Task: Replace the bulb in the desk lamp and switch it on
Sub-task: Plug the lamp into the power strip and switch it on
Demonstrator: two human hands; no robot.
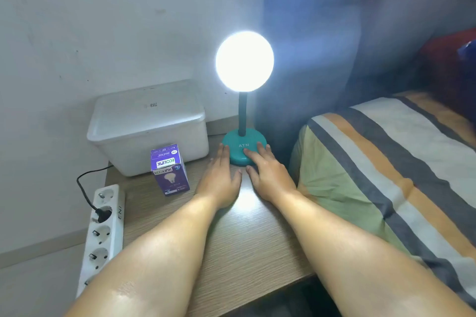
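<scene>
1 lamp (pixel 243 121) lit at table (pixel 231 234) back edge, 1 bulb box (pixel 170 172), 1 tub (pixel 149 123). Left hand (pixel 219 183), right hand (pixel 268 175) flat, fingers spread, holding nothing, touching lamp base.

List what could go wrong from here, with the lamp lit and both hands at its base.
1. The lamp stands near the table's right edge; a push from the left hand or right hand on its base could tip the top-heavy bulb off.
2. The black cord loops free to the power strip; snagging it could yank the plug.
3. The bulb box beside the left hand could get knocked over.
</scene>
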